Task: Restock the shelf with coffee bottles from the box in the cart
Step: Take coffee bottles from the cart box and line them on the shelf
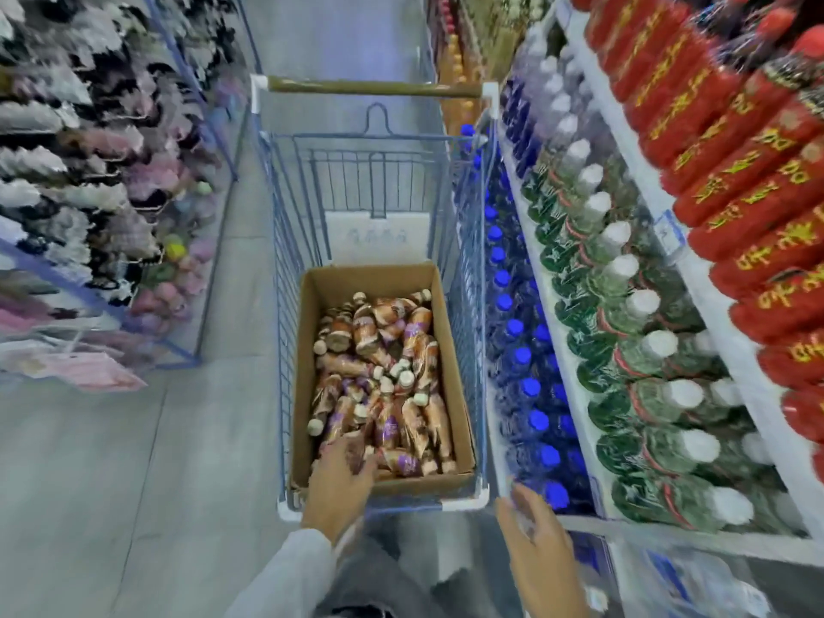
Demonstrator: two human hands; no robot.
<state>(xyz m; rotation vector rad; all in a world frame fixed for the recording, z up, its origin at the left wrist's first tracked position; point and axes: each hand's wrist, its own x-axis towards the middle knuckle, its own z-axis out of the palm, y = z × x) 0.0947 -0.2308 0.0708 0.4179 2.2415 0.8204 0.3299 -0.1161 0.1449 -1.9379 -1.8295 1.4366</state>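
A blue wire cart [285, 243] stands in the aisle with an open cardboard box [455, 385] in its near end. The box is full of brown and purple coffee bottles [388, 372] with cream caps, lying in a heap. My left hand [341, 479] reaches over the box's near wall and touches the nearest bottles; whether its fingers close round one is hidden. My right hand [539, 546] hovers at the cart's near right corner, fingers loosely bent and blurred, beside the lower shelf [575, 372] on the right.
The right shelving holds blue-capped bottles [512, 327] low down, green bottles with white caps [633, 314] above and red packs [735, 162] at the top. Hanging goods on racks [89, 171] line the left side. Grey floor lies between them.
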